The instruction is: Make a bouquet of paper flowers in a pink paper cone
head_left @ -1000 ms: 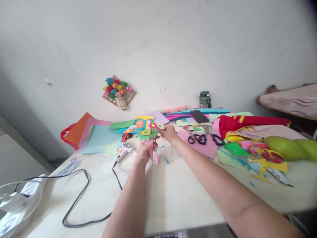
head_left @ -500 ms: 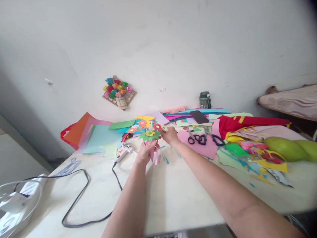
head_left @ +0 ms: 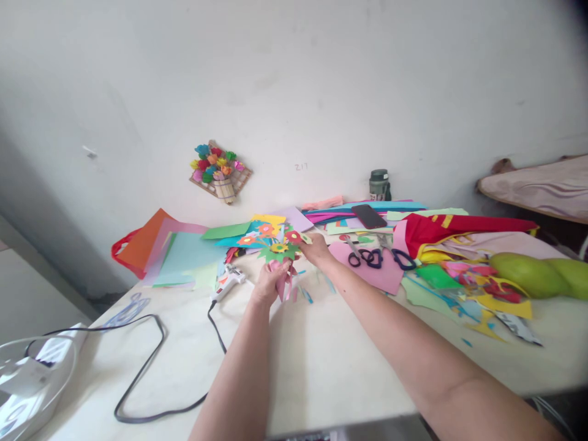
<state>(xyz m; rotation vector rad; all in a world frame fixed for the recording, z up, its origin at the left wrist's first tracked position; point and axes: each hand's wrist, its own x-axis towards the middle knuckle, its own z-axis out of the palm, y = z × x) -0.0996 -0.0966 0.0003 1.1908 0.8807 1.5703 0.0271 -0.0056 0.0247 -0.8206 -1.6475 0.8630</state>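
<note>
Paper bouquet [head_left: 279, 248] gripped by left hand [head_left: 267, 283]
Red flower [head_left: 293, 237] beside right hand [head_left: 315, 250] could be bent by hard pressing; that hand's grip cannot be told

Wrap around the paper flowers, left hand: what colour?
Wrap is pink; head view shows best.

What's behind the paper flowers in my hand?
Behind the paper flowers, yellow paper shows, with blue paper toward the left. Whatever the blooms cover can't be seen.

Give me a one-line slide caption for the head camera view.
Left hand grips a flower bouquet by its pink wrap, right hand at a red flower, glue gun nearby.
</note>
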